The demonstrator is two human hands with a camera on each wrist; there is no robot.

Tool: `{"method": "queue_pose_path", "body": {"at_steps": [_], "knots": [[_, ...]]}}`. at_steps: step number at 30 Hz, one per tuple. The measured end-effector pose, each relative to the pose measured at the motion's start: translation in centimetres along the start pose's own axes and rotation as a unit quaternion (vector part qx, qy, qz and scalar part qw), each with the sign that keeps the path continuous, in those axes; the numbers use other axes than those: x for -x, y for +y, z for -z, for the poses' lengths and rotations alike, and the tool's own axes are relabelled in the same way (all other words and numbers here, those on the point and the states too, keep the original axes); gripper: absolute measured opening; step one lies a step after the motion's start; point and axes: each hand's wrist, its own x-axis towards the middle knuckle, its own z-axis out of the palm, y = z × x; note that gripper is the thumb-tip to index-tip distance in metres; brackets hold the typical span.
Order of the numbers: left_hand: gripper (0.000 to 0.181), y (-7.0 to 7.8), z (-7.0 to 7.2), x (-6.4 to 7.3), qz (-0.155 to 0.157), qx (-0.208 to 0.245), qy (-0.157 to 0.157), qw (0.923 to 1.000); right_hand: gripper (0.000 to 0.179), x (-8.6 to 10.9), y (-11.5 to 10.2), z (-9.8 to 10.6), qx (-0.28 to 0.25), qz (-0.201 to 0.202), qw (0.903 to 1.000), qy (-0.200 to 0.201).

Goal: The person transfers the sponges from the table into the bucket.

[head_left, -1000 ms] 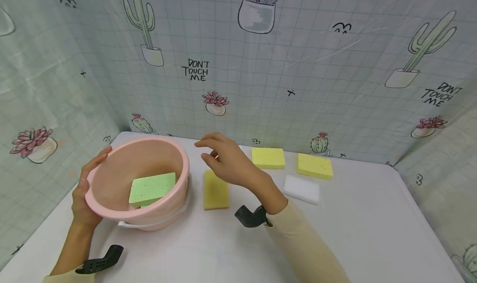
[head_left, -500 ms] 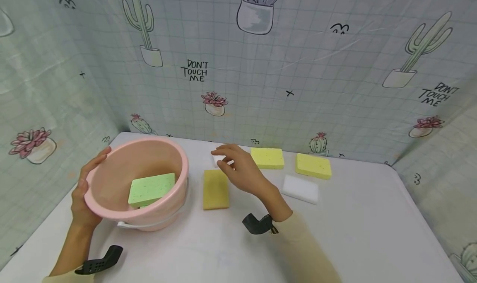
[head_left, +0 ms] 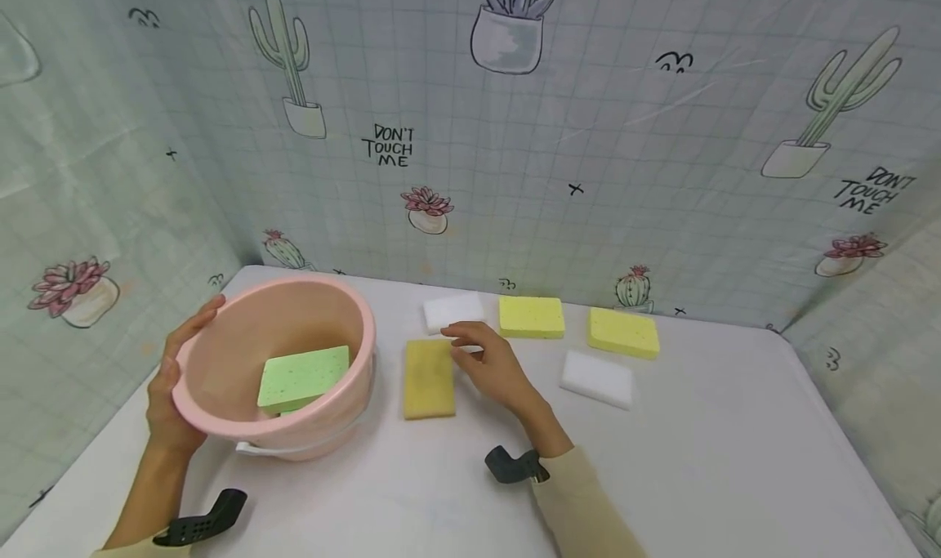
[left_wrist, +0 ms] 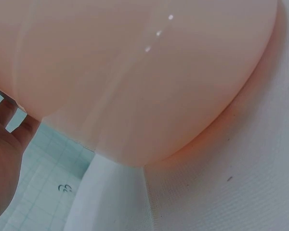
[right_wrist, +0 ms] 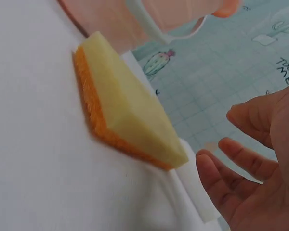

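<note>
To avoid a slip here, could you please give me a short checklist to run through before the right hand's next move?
1. Left hand on the pink bucket: ok, it lies against the outer side.
2. Right hand free: ok, it holds nothing.
3. Dark yellow sponge gripped: not ok, the right hand is beside it, with a visible gap.
4. Bucket opening unobstructed: ok, nothing covers it.
5. Bucket bottom fully visible: not ok, the green sponge hides part.
6. Fingertips clear of the white block behind: cannot tell, they overlap in view.
</note>
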Motion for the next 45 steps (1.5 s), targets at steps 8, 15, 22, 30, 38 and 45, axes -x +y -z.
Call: {"method": "queue_pose_path", "body": {"at_steps": [8, 15, 22, 30, 38, 45], "knots": [[0.055, 0.1, 0.1, 0.1, 0.003, 0.006, 0.000, 1.0000, 0.032, 0.2, 1.7, -0.6, -0.031, -0.001, 0.9993, -0.019], [0.054, 0.2, 0.1, -0.1, -0.004, 0.009, -0.004, 0.9999, 0.032, 0.2, 2.0, -1.4, -0.041, 0.024, 0.9985, -0.029], [0.054, 0.4, 0.0, -0.1, -0.002, 0.007, 0.000, 1.0000, 0.033, 1.0, -1.7, -0.7, -0.029, 0.030, 0.9981, -0.045], [0.054, 0.3, 0.1, -0.2, 0.002, 0.003, -0.004, 1.0000, 0.037, 0.6, -1.5, -0.9, -0.018, 0.044, 0.9977, -0.049], [0.054, 0.3, -0.1, 0.1, 0.012, -0.007, 0.009, 0.9999, 0.038, 0.3, -0.2, -1.2, -0.019, 0.057, 0.9967, -0.055], [0.054, 0.4, -0.1, 0.0, 0.008, -0.017, 0.012, 0.9998, 0.042, -0.1, 2.3, -0.4, 0.008, 0.041, 0.9978, -0.051]]}}
